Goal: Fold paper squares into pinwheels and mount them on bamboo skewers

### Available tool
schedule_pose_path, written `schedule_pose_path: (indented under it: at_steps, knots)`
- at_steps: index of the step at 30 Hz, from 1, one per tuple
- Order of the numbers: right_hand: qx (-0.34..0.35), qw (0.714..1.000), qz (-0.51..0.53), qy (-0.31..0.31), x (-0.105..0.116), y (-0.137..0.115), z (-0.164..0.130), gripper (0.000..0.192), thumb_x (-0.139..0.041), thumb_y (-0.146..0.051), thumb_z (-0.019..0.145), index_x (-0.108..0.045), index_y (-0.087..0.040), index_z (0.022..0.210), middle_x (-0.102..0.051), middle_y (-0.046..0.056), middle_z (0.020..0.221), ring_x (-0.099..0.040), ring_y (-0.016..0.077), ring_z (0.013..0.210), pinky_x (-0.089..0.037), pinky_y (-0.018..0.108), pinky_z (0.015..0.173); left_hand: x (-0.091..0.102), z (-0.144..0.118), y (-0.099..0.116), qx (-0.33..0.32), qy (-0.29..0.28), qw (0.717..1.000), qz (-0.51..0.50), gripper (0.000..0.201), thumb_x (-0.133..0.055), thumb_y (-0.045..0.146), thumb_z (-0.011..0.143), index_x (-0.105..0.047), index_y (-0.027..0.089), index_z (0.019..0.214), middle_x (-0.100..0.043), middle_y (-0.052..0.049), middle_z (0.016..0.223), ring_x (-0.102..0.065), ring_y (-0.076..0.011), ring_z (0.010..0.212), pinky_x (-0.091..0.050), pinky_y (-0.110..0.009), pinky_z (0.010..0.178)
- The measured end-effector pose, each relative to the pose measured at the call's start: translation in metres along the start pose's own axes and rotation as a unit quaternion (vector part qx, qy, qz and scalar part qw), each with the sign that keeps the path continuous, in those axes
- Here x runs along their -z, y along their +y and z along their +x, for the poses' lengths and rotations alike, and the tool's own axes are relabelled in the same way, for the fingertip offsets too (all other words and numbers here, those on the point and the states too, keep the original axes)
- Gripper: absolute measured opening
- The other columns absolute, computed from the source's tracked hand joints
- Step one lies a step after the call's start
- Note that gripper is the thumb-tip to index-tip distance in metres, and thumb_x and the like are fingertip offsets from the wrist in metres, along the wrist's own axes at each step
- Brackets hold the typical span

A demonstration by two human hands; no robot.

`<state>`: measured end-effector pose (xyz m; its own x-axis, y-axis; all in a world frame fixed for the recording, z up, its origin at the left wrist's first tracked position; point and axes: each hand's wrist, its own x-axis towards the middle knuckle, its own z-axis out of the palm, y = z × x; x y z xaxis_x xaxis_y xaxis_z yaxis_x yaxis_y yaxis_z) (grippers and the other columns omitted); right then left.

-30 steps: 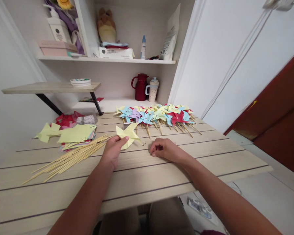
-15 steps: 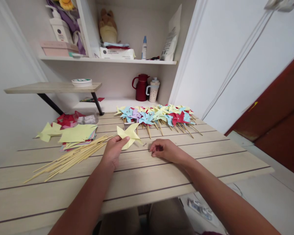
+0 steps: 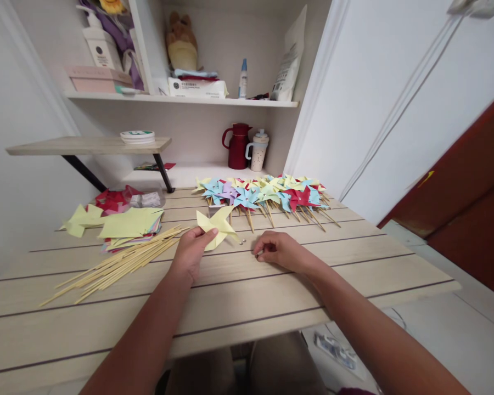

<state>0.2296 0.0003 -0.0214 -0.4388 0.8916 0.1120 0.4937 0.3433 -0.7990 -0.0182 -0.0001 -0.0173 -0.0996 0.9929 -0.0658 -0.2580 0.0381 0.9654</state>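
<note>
Over the last second little changes: our left hand [image 3: 191, 249] and the yellow pinwheel [image 3: 214, 229] stay put, while our right hand [image 3: 279, 249] only shifts its curled fingers slightly. For the work, we judge this as steadying the paper while fiddling with something tiny; the pinwheel looks no further along.

Our left hand pinches the pinwheel's lower edge between thumb and fingers, over the desk [image 3: 247, 291]. Our right hand, to the pinwheel's right, is loosely closed with thumb near fingertips; a dark speck shows there, but we cannot tell whether it is gripped. Between, just right of the pinwheel, lie tiny shiny pieces [image 3: 242, 241].

Left of and beyond the pinwheel, a clear plastic box [image 3: 161, 199] contains white pieces [image 3: 145, 199], too blurred to identify. Directly behind the pinwheel a small container [image 3: 212, 210] peeks out, its contents hidden. Farther behind stand a red jug [image 3: 237, 147] and a lidded cup [image 3: 258, 151]; we cannot see inside either.
</note>
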Motion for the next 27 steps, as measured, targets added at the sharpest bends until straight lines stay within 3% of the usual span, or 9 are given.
schedule_pose_path:
  at_steps: [27]
  knots:
    - [-0.015, 1.000, 0.006, 0.007, -0.0012, -0.0044, -0.0004, 0.004, -0.065, -0.019, 0.073, -0.068, -0.018, 0.071, -0.065, 0.001, 0.072, -0.054, 0.0133, 0.064, -0.041, 0.025, 0.060, -0.0014, -0.0018, 0.0009, -0.007, 0.009, 1.000, 0.017, 0.041, -0.088, 0.037, 0.055, -0.076, 0.014, 0.087, -0.077, -0.010, 0.092, -0.068, -0.0230, 0.084, -0.048, -0.034, 0.082]
